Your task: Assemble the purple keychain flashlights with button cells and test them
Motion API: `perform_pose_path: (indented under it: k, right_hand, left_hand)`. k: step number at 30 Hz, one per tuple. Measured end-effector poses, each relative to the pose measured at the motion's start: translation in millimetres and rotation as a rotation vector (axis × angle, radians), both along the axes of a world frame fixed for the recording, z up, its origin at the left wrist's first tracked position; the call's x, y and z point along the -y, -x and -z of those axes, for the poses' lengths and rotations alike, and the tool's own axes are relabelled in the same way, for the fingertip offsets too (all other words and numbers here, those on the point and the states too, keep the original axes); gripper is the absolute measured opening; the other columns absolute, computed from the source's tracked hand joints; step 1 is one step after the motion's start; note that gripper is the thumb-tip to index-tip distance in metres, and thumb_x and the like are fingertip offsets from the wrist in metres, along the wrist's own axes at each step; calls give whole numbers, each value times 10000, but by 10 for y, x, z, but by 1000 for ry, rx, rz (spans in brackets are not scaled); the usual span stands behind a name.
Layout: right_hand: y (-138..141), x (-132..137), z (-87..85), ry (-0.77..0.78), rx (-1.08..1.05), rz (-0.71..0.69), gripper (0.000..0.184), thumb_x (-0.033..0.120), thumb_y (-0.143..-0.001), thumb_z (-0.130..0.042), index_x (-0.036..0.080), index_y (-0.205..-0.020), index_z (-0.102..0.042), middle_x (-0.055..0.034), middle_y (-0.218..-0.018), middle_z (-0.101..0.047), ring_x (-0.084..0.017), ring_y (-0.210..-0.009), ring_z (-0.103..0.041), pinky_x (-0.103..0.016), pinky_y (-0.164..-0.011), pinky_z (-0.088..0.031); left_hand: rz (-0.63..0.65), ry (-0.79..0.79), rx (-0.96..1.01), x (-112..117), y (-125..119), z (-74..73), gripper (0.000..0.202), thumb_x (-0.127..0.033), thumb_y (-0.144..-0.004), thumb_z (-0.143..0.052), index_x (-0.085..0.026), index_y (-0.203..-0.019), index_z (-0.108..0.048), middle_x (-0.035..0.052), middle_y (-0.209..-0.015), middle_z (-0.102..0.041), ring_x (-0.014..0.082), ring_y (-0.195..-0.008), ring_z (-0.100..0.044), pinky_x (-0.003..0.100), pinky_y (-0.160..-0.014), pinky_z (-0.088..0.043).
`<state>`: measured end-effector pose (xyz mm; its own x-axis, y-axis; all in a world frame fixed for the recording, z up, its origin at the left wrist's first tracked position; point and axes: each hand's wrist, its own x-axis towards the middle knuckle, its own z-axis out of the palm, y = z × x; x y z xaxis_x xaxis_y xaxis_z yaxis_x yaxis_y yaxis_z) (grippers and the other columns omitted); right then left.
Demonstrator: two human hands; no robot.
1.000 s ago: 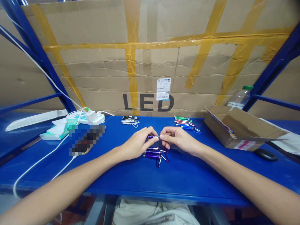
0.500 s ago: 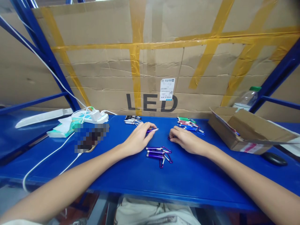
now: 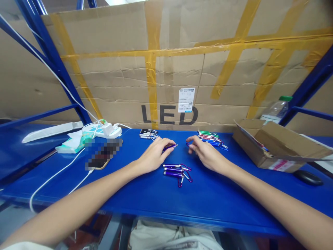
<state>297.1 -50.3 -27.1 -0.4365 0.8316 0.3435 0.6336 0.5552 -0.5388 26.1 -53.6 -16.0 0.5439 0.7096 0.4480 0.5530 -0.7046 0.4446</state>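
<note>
My left hand (image 3: pixel 157 152) is closed around a slim purple keychain flashlight (image 3: pixel 169 148), whose silver tip points right. Across a small gap, my right hand (image 3: pixel 206 151) pinches a small purple carabiner clip (image 3: pixel 187 144), mostly hidden by the fingers. Between and below the hands lie several purple keychain flashlights (image 3: pixel 173 170) with carabiners on their right ends. Behind my left hand is a group of black and silver flashlights (image 3: pixel 147 134). A group of green, red and blue flashlights (image 3: pixel 210 138) sits beyond my right hand.
An open cardboard box (image 3: pixel 275 147) stands at the right, with a black computer mouse (image 3: pixel 308 177) before it and a green-capped bottle (image 3: pixel 277 109) behind. At the left are a phone (image 3: pixel 104 154), a power strip (image 3: pixel 110 132), cables and a tissue pack (image 3: pixel 70 144). A large carton (image 3: pixel 117 86) backs the blue table.
My right hand has lifted slightly with the carabiner, and its index finger has straightened somewhat. My left hand still holds the flashlight, nearly in place. The view has shifted a little.
</note>
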Motion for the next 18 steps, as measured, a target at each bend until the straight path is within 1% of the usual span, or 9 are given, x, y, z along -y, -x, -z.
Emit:
perform_pose_path:
  k: [2, 4, 6, 9, 12, 15, 18]
  right_hand:
    - [20, 5, -9, 32, -41, -23, 295, 354, -1094, -392, 221, -1267, -590, -84, -976, -762, -243, -866, -719, -382, -798, -555]
    - [43, 23, -24, 77, -95, -54, 321, 387, -1066, -467, 209, -1267, -643, -97, -1023, -782, -246, -853, -724, -385, -796, -572]
    - [66, 52, -45, 114, -144, -69, 326, 417, -1038, -535, 208, -1246, -674, -97, -1033, -796, -251, -844, -734, -391, -800, -584]
    - [90, 92, -81, 134, -178, -80, 292, 431, -995, -625, 222, -1183, -706, -88, -1063, -816, -270, -914, -765, -402, -854, -591]
    - [89, 106, -101, 123, -192, -81, 277, 434, -971, -670, 223, -1136, -737, -77, -1065, -828, -285, -949, -779, -404, -869, -594]
    - [70, 97, -106, 84, -172, -70, 279, 455, -977, -677, 227, -1096, -788, -64, -1016, -839, -307, -916, -780, -417, -832, -601]
    - [58, 95, -113, 27, -131, -83, 288, 463, -997, -664, 247, -1068, -840, -52, -998, -850, -350, -958, -784, -449, -854, -609]
  left_hand:
    - [6, -4, 1, 3, -3, 1, 230, -339, -1106, -558, -225, -1254, -691, 62, -1230, -757, 255, -1126, -638, 414, -1021, -525]
    - [12, -7, -2, 3, -3, 2, 228, -332, -1104, -560, -221, -1254, -691, 65, -1224, -756, 255, -1118, -636, 413, -1017, -525]
    - [21, -7, -2, 2, -1, 1, 230, -330, -1105, -559, -218, -1258, -689, 68, -1222, -754, 253, -1107, -634, 412, -1014, -525]
    - [42, -12, -4, 4, 2, -3, 214, -321, -1101, -573, -215, -1247, -689, 68, -1221, -753, 249, -1102, -637, 408, -1017, -520]
    - [71, -21, -20, 12, 5, -9, 199, -309, -1098, -587, -213, -1241, -687, 68, -1212, -751, 245, -1103, -635, 397, -1020, -513]
    - [94, -33, -36, 23, 9, -12, 205, -325, -1105, -580, -226, -1249, -687, 66, -1195, -747, 247, -1101, -627, 397, -1015, -508]
    - [115, -46, -44, 24, 16, -11, 217, -336, -1107, -575, -234, -1257, -694, 66, -1185, -742, 249, -1097, -620, 396, -1005, -505]
